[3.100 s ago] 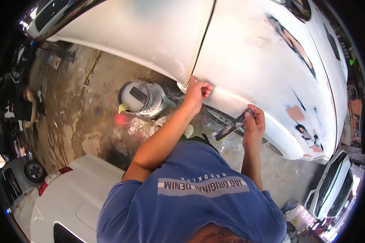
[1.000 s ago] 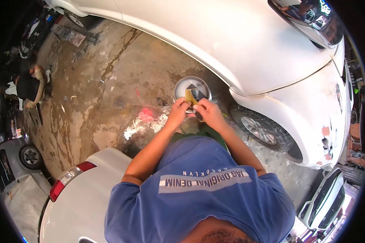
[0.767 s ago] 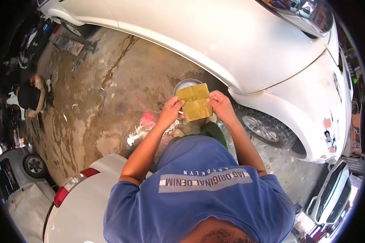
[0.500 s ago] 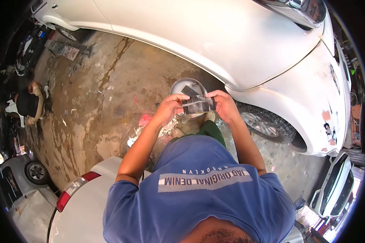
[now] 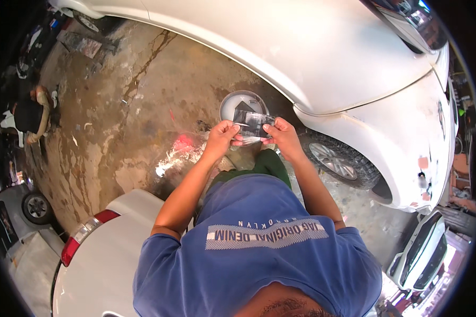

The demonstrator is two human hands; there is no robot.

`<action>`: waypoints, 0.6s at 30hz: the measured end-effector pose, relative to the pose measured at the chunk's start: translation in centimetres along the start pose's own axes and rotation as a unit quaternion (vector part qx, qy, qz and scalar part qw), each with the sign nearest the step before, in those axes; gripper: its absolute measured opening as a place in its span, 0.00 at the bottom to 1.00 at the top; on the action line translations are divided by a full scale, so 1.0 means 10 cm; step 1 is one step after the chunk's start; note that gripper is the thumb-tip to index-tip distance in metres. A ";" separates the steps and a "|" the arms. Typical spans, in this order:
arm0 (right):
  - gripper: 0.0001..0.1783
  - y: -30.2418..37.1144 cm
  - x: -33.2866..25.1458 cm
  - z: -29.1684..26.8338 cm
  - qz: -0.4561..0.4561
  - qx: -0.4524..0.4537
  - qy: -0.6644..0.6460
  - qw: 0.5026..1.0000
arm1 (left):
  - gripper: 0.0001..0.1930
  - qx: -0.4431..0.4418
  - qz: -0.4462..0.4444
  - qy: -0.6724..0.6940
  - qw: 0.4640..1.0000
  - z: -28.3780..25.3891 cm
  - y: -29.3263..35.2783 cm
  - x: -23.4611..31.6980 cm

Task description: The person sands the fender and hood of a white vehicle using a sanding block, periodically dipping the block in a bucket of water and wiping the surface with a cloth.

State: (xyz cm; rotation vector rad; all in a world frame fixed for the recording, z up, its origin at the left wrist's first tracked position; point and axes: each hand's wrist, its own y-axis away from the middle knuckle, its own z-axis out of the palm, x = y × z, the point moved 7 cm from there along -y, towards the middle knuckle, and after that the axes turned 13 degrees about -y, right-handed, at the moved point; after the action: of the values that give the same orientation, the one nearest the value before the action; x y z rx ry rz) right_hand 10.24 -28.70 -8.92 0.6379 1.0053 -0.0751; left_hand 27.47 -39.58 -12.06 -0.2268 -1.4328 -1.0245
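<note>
Between my two hands I hold a dark, rectangular sandpaper sheet (image 5: pixel 254 124) with whitish smears on its face. My left hand (image 5: pixel 220 139) pinches its left edge, thumb on top. The right hand (image 5: pixel 284 139) grips the opposite edge, with the thumb pressed on the upper face. Just beyond and partly under the sheet, a round, pale basin (image 5: pixel 226 108) stands on the floor. A dark flat piece (image 5: pixel 242 107) lies in it, partly covered by the sheet in my hands.
A white car (image 5: pixel 280 47) runs along the far side, its front wheel (image 5: pixel 333 160) close to my right. Behind me on the left is a white vehicle's tail light (image 5: pixel 90 235). Another person (image 5: pixel 31 116) crouches at far left. The concrete floor (image 5: pixel 137 116) is stained.
Both hands have drawn slightly closer together on the sheet, and the right thumb has moved further onto its face. The view has shifted a little.
</note>
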 end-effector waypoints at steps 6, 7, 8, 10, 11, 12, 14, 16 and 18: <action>0.07 -0.15 0.28 -0.15 -0.006 0.016 0.036 0.999 | 0.17 0.083 -0.078 0.102 0.988 -0.14 -0.09 -0.63; 0.07 -0.21 0.32 -0.28 -0.047 0.030 0.092 0.994 | 0.17 0.091 -0.081 0.122 0.985 -0.14 -0.14 -0.78; 0.01 -0.25 0.35 -0.40 -0.072 0.066 0.232 0.968 | 0.21 0.034 -0.135 0.137 0.981 -0.03 -0.16 -0.96; 0.04 -0.21 0.29 -0.23 -0.132 0.022 0.389 0.911 | 0.31 -0.050 -0.204 0.181 0.961 0.22 -0.19 -1.21; 0.08 -0.19 0.24 -0.08 -0.207 -0.013 0.515 0.832 | 0.31 -0.042 -0.203 0.199 0.958 0.29 -0.27 -1.24; 0.12 -0.18 0.30 0.01 -0.260 -0.085 0.516 0.812 | 0.32 -0.026 -0.207 0.226 0.951 0.35 -0.37 -1.27; 0.14 -0.27 0.58 0.01 -0.181 -0.179 0.541 0.801 | 0.30 0.010 -0.189 0.254 0.948 0.37 -0.61 -1.47; 0.20 -0.41 0.97 -0.12 -0.121 -0.320 0.564 0.751 | 0.26 0.059 -0.184 0.213 0.958 0.26 -0.99 -1.74; 0.21 -0.80 1.09 -0.28 -0.091 -0.285 0.559 0.773 | 0.23 0.109 -0.190 0.169 0.961 0.15 -1.33 -1.95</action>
State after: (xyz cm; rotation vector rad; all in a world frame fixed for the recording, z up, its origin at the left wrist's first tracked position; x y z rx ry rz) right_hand 11.40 -31.28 -22.40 -0.0666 2.1352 0.4931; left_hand 20.80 -37.65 -34.67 0.3823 -1.2840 -1.1383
